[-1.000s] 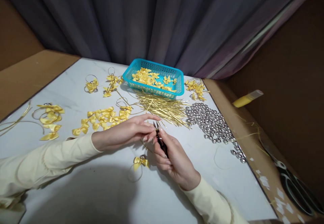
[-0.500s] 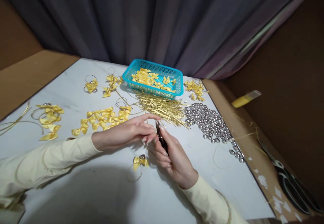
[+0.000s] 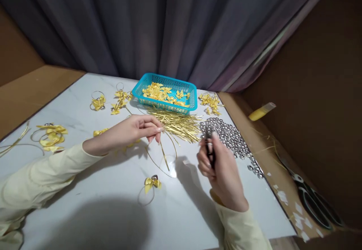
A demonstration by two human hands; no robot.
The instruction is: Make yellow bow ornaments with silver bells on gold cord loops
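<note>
My left hand (image 3: 140, 130) is closed in a pinch at centre, holding a looped gold cord (image 3: 164, 155) whose ends hang over the white tabletop. Out to the right, my right hand (image 3: 224, 172) is wrapped round small black thread snips (image 3: 209, 150), blades up and somewhat blurred. Between and below the hands lies a yellow ribbon bow (image 3: 152, 184) with a silver bead and a thin ring. Behind my left hand a bundle of gold twist ties (image 3: 181, 125) lies spread out. Some yellow bows are partly hidden under my left forearm.
A turquoise basket (image 3: 193, 103) with yellow bows stands at the back. Silver beads (image 3: 232, 138) are heaped at right. Bows with rings (image 3: 53, 135) lie at left, more bows (image 3: 210, 103) at back right. Large scissors (image 3: 313, 201) and a yellow tube (image 3: 261, 111) sit beyond the right edge.
My hands have come apart: the right one moved right with the snips, while the left shifted slightly left and up with the cord. The view has tilted a little.
</note>
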